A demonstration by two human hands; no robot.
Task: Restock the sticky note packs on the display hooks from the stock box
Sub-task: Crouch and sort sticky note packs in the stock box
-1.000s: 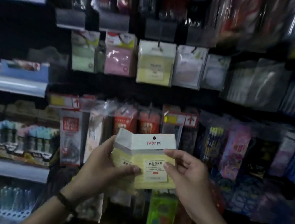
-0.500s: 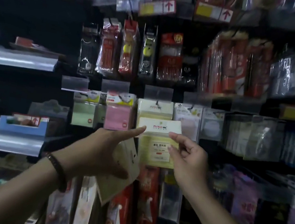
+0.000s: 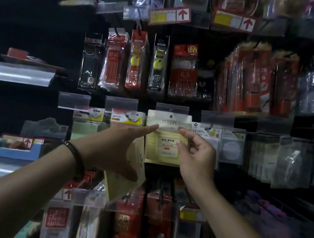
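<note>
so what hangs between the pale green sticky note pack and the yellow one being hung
Head view: one pack with a red and yellow header, its lower part hidden behind the left hand.

The right hand [image 3: 197, 156] pinches a yellow sticky note pack [image 3: 166, 142] against the display. The left hand [image 3: 115, 147] touches its header while gripping spare packs [image 3: 123, 182].

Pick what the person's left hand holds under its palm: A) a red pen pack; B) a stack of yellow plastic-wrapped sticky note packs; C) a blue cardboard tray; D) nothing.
B: the left hand grips the stack of yellow sticky note packs while the right hand pinches the hanging yellow sticky note pack.
</note>
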